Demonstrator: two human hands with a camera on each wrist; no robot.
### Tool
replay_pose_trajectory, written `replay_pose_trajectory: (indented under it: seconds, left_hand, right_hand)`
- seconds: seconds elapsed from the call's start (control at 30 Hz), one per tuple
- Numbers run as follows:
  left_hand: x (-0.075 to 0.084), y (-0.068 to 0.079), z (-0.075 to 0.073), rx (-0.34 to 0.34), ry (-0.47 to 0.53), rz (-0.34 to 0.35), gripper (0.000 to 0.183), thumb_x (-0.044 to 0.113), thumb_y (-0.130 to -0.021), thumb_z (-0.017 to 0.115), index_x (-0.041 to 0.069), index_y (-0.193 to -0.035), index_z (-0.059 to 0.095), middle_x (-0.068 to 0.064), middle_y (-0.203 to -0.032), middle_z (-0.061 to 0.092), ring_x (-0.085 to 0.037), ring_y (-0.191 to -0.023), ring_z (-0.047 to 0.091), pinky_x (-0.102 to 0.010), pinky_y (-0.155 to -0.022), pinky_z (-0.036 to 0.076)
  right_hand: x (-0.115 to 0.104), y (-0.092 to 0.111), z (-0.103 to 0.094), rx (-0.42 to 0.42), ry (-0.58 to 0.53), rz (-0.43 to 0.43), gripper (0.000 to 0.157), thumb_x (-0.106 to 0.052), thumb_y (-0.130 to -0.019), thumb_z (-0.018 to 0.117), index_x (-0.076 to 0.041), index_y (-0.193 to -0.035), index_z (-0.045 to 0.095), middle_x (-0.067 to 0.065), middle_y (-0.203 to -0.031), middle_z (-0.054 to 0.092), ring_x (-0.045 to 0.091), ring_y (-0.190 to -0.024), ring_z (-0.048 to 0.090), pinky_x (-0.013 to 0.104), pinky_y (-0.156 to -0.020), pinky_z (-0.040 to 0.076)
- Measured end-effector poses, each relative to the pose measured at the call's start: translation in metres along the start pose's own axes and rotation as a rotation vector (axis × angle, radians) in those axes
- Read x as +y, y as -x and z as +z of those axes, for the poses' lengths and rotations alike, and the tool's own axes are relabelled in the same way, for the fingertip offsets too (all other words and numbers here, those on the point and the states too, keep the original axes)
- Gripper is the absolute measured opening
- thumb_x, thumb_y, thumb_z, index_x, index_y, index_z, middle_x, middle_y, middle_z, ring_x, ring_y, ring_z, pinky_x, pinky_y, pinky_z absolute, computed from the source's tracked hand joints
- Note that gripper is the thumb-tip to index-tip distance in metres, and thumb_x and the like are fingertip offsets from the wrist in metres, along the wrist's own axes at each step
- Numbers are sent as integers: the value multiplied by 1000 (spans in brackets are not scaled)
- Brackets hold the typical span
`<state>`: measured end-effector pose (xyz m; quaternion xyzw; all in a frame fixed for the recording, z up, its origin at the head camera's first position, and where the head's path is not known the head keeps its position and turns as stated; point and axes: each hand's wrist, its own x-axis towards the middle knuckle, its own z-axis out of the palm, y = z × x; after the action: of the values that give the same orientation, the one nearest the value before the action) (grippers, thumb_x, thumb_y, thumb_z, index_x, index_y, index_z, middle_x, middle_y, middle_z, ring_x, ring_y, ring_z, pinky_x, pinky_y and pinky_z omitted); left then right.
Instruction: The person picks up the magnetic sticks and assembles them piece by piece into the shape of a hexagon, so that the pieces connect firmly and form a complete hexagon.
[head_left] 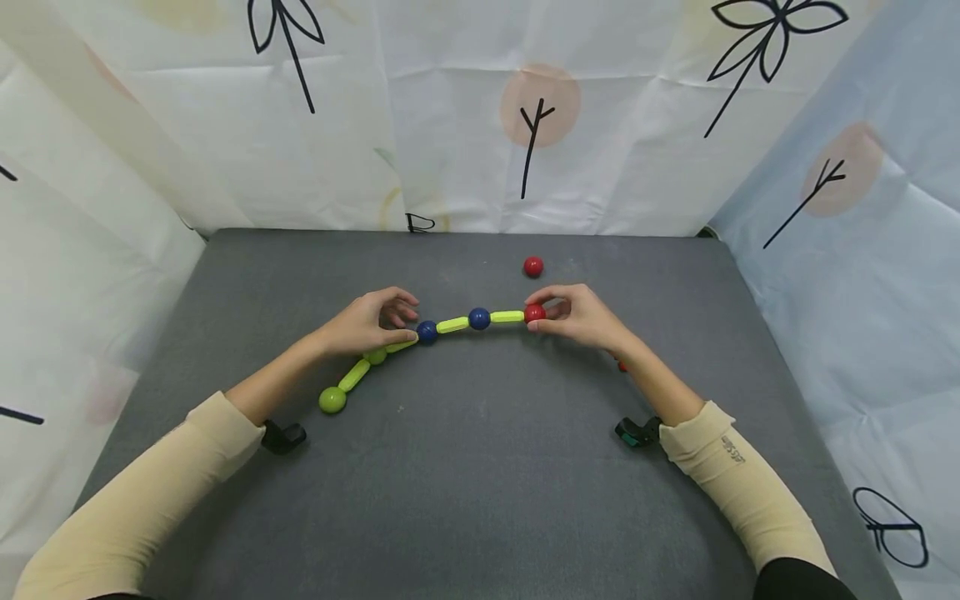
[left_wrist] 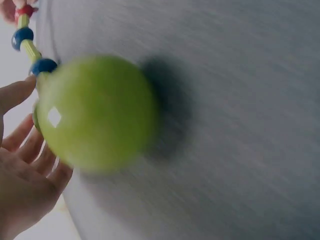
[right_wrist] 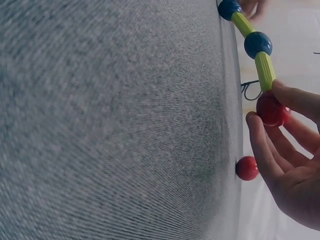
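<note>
A curved chain of balls joined by yellow-green rods runs across the grey table. At its left end is a green ball [head_left: 332,400], which looms large and blurred in the left wrist view; a second green ball [head_left: 375,356] follows. Two blue balls [head_left: 478,318] come after, then a red ball [head_left: 535,313] at the right end. My left hand [head_left: 371,321] pinches the rod [head_left: 402,345] between the second green ball and the nearer blue ball. The right hand [head_left: 577,317] pinches the end red ball between thumb and fingers, close against the last rod [right_wrist: 265,70].
Behind the right hand, a loose red ball [head_left: 533,267] lies on the grey table [head_left: 480,483]. Another small red piece [head_left: 622,366] peeks out from under the right forearm. Printed white cloth [head_left: 450,125] hangs behind the table and at both sides.
</note>
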<state>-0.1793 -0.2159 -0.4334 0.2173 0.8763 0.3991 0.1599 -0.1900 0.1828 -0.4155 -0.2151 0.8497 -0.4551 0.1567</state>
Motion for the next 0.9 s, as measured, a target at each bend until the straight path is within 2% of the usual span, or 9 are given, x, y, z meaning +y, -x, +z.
replay_pose_trajectory:
  seconds: [0.1, 0.2, 0.3, 0.37, 0.53, 0.7, 0.9]
  left_hand:
    - [-10, 14, -7, -3, -17, -41, 49, 19, -100, 80, 3, -143, 62, -17, -126, 77, -25, -103, 75, -42, -94, 62]
    - [-15, 26, -10, -19, 22, -84, 46, 21, -102, 79, 3, -141, 63, -17, -121, 76, -23, -98, 76, -34, -77, 62]
    - [-16, 34, -7, -27, 72, -129, 47, 23, -102, 78, 3, -142, 62, -18, -119, 74, -21, -96, 76, -33, -63, 60]
    - [-13, 39, -2, -12, 94, -160, 48, 25, -102, 78, 3, -142, 62, -17, -119, 74, -20, -93, 75, -34, -58, 60]
    - [-3, 48, 19, 61, 109, -204, 50, 24, -103, 77, 2, -143, 58, -20, -123, 72, -21, -91, 74, -35, -61, 64]
    - [11, 58, 42, 111, 156, -221, 62, 23, -103, 75, 1, -154, 46, -24, -135, 65, -31, -110, 73, -33, -64, 66]
    - [27, 71, 68, 152, 298, -221, 77, 13, -102, 75, 2, -163, 30, -26, -147, 53, -41, -128, 65, -34, -73, 68]
  right_hand:
    - [2, -1, 1, -12, 10, 25, 38, -10, -95, 84, -1, -131, 74, 21, -127, 77, 35, -106, 80, 20, -80, 57]
    - [3, -2, 2, -19, 49, 38, 38, -10, -95, 85, -2, -131, 74, 20, -129, 76, 35, -108, 80, 22, -81, 58]
    - [4, -2, 4, -23, 94, 47, 37, -11, -94, 86, -4, -129, 75, 18, -130, 75, 34, -110, 79, 25, -83, 60]
    - [4, -2, 5, -30, 109, 51, 37, -12, -93, 87, -5, -127, 76, 17, -129, 76, 33, -110, 79, 29, -85, 61]
    - [6, -4, 7, -44, 127, 63, 36, -13, -93, 87, -6, -127, 77, 15, -127, 77, 30, -109, 78, 32, -86, 61]
    - [7, -6, 8, -41, 130, 62, 36, -13, -94, 87, -5, -127, 77, 15, -127, 77, 30, -108, 78, 30, -84, 60]
    - [7, -6, 8, -41, 130, 60, 36, -13, -94, 87, -4, -127, 76, 16, -127, 77, 29, -107, 77, 26, -81, 58]
